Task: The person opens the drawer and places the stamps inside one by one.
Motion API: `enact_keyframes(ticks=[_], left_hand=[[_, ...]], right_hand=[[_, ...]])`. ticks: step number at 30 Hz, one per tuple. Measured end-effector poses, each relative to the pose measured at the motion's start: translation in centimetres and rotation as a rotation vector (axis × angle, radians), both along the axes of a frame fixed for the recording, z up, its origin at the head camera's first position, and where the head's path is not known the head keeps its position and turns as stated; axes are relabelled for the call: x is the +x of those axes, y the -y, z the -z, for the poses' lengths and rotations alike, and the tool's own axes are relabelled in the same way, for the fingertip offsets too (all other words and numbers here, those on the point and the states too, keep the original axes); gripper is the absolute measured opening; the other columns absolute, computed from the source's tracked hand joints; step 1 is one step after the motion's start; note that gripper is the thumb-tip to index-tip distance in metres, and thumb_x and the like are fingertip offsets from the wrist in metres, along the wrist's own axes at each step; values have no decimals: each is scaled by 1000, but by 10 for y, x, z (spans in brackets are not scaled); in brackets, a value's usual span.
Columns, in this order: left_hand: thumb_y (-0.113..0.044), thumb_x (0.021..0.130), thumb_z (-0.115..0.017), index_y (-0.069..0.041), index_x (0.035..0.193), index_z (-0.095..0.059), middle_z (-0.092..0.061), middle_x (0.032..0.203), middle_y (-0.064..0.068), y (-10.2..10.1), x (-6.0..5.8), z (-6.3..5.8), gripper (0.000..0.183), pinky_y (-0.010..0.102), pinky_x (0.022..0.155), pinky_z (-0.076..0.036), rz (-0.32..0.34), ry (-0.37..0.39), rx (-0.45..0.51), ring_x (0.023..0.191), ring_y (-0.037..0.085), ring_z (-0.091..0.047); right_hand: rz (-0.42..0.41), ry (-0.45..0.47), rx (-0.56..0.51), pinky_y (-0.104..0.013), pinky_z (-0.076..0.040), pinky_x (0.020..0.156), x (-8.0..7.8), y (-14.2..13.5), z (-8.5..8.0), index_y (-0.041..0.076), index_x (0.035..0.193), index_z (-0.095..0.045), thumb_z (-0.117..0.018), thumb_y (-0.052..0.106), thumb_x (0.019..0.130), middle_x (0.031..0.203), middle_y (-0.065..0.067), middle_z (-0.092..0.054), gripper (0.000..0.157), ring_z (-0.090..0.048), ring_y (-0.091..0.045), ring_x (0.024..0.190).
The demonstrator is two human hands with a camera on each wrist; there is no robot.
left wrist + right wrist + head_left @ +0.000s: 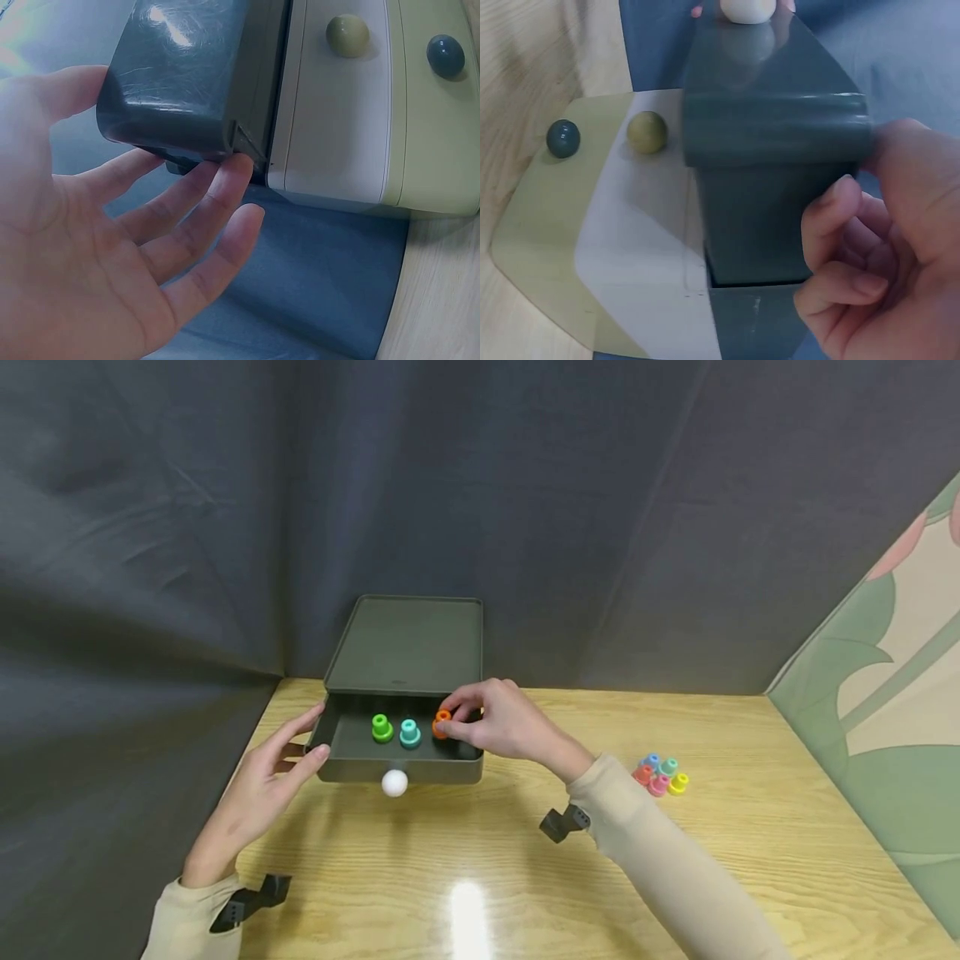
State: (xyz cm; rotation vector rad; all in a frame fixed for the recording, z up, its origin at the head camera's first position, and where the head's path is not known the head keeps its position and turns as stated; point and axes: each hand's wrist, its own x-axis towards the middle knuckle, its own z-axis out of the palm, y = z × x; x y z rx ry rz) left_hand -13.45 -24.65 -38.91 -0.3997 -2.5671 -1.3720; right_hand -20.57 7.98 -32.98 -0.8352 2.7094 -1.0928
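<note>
Right hand pinches the near-upright orange stepped plastic peg, right of the turquoise stepped plastic peg in the dark-grey plastic drawer; left hand, fingers spread, touches the drawer's left side.

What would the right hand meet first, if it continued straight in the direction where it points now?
The right hand, pinching the orange peg, would likely meet the cyan peg first, next in line in the drawer. Its height is unclear, so it might pass above.
</note>
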Motion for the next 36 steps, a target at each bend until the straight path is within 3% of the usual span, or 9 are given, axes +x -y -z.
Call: enact_keyframes(ticks=[10, 20, 28, 31, 36], left_hand=[[-16, 107, -64, -15, 163, -46, -51, 162, 17, -1, -1, 1, 58, 6, 89, -48, 14, -7, 14, 124, -13, -48], [-16, 107, -64, -15, 163, -46, -50, 163, 16, -2, -1, -1, 58, 6, 89, -48, 17, -5, 16, 123, -15, -48], [-17, 107, -64, -15, 163, -46, -51, 162, 17, -3, -1, -2, 58, 7, 89, -49, 11, -2, 10, 122, -14, -49], [-17, 107, -64, -15, 163, -46, -51, 162, 18, -3, 0, -2, 58, 8, 88, -49, 10, -1, 8, 124, -4, -55], [-17, 108, -64, -14, 163, -45, -50, 163, 17, -5, 1, -2, 59, 7, 89, -48, 7, 6, 5, 132, 31, -57]], right_hand=[[16, 20, 10, -25, -41, 60, -1, 2, 7, 14, 113, -81, -80, 28, 97, 84, 8, -79, 22, -62, -9, 65], [29, 14, 136, -27, -54, 73, -2, 5, -1, 14, 117, -81, -80, 30, 96, 82, 12, -77, 27, -67, -6, 73], [34, -12, 192, -25, -53, 70, -1, 8, -3, 14, 119, -82, -81, 29, 96, 80, 11, -77, 28, -66, -4, 70], [35, -3, 203, -25, -52, 69, -1, 9, -3, 14, 119, -81, -80, 28, 96, 79, 11, -76, 27, -65, -5, 69], [29, 18, 172, -25, -47, 65, 0, 7, -1, 14, 122, -80, -79, 30, 97, 81, 11, -76, 30, -63, -7, 65]])
